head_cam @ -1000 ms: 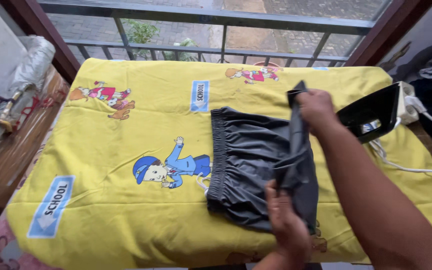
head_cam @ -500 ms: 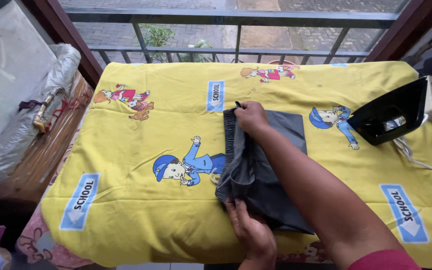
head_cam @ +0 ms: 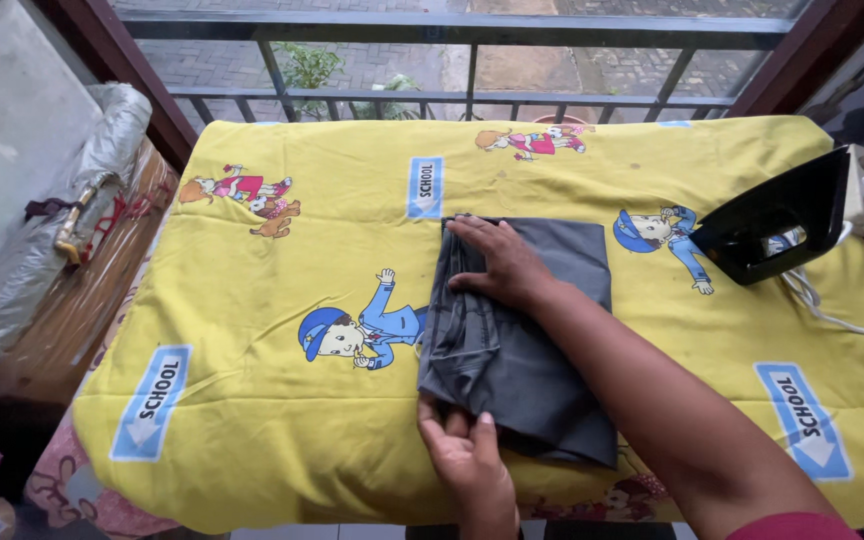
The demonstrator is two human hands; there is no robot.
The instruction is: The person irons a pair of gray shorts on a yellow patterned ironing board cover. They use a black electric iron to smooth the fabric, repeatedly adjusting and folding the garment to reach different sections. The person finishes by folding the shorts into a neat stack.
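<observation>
A dark grey garment (head_cam: 542, 370), folded into a tall rectangle, lies in the middle of a table covered by a yellow cartoon-print cloth (head_cam: 282, 300). My right hand (head_cam: 500, 262) lies flat on the garment's upper left part, fingers spread, pressing it down. My left hand (head_cam: 467, 455) rests at the garment's near left corner, its fingers touching the lower edge. Neither hand grips the fabric.
A black clothes iron (head_cam: 777, 225) stands on its heel at the right of the table, its white cord (head_cam: 832, 315) trailing off the right edge. A plastic-wrapped bundle (head_cam: 52, 260) sits to the left. A metal balcony railing (head_cam: 472, 95) runs behind the table.
The right hand folded the garment's right side over to the left, then laid it flat and pressed down. The left hand stayed at the near edge.
</observation>
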